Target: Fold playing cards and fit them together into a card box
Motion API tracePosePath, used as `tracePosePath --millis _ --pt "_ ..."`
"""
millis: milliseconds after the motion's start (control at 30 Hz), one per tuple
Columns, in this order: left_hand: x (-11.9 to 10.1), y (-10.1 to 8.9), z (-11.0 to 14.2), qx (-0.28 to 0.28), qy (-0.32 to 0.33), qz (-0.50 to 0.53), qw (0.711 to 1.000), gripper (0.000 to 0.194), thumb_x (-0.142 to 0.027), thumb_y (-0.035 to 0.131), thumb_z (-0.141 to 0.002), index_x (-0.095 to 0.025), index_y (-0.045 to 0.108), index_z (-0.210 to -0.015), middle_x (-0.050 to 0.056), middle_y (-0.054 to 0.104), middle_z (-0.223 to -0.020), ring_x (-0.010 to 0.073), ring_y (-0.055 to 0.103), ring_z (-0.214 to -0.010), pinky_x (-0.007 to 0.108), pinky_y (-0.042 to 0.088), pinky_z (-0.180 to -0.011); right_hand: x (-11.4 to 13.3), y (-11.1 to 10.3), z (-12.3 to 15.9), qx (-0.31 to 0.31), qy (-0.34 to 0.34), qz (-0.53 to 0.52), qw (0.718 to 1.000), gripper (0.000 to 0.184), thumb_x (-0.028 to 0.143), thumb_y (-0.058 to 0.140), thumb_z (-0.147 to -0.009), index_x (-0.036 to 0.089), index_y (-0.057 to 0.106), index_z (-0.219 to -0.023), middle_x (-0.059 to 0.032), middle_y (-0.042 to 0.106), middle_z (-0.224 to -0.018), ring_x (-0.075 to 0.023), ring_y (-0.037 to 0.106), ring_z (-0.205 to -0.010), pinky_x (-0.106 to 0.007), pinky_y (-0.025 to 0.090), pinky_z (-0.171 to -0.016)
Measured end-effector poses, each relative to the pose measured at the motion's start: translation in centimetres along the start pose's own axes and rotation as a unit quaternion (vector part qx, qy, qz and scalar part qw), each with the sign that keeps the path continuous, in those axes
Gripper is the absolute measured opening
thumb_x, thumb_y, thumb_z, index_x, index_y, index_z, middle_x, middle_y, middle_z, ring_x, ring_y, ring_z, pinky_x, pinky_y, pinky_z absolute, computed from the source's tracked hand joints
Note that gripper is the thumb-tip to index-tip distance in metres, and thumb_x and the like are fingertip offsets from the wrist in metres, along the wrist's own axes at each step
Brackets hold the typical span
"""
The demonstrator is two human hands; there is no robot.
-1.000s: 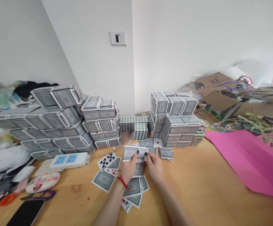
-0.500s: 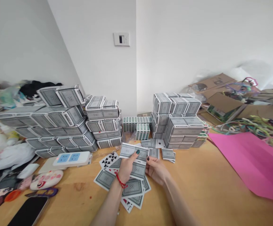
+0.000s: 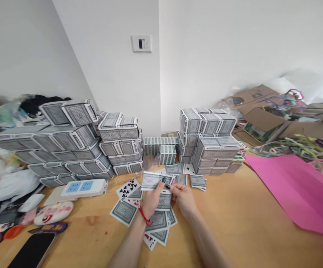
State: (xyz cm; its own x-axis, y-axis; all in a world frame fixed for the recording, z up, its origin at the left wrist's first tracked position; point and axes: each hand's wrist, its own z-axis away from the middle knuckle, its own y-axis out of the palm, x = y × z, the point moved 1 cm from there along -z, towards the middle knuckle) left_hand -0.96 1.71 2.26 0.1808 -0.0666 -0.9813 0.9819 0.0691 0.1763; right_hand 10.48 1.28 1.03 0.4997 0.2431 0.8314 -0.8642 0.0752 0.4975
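Observation:
My left hand [image 3: 151,200] is closed on a grey-backed playing card [image 3: 152,181], held just above the wooden table [image 3: 233,223]. My right hand [image 3: 184,196] pinches the same card at its right end, fingers curled. Under both hands lie several loose cards [image 3: 158,223], most face down. A black clubs card [image 3: 127,188] lies face up to the left of them. A red string is tied round my left wrist.
Stacks of grey card-covered boxes stand at back left [image 3: 74,145] and back right [image 3: 208,143], with green decks [image 3: 161,147] between them. A white power strip [image 3: 83,187], a phone [image 3: 31,251] and toys lie at left. Pink paper [image 3: 297,190] and cardboard boxes [image 3: 264,115] are at right.
The hands stay on the card. My right hand has come up from lower on the card to pinch its right end, and the card has tilted slightly.

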Motion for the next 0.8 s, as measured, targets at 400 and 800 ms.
tracePosePath --millis 400,800 --pt "-1.1 0.4 0.4 0.06 -0.138 0.097 0.984 0.034 -0.033 0.068 -0.058 -0.01 0.068 -0.084 0.009 0.068 -0.086 0.0248 0.059 -0.092 0.034 0.043 -0.084 0.0 0.4 0.2 -0.076 -0.156 0.265 0.949 0.044 0.044 0.06 -0.061 0.019 0.033 -0.037 0.0074 0.029 -0.034 -0.0053 0.025 -0.037 -0.02 0.02 -0.038" --pt "-1.6 0.2 0.4 0.171 -0.123 0.017 0.977 0.026 -0.025 0.067 -0.056 -0.022 0.067 -0.082 0.005 0.068 -0.084 0.0265 0.058 -0.092 0.039 0.043 -0.081 1.0 -0.2 0.2 0.027 -0.01 0.186 0.982 0.045 0.052 0.059 -0.062 0.018 0.04 -0.039 0.0025 0.047 -0.027 -0.0075 0.038 -0.022 -0.018 0.022 -0.027"
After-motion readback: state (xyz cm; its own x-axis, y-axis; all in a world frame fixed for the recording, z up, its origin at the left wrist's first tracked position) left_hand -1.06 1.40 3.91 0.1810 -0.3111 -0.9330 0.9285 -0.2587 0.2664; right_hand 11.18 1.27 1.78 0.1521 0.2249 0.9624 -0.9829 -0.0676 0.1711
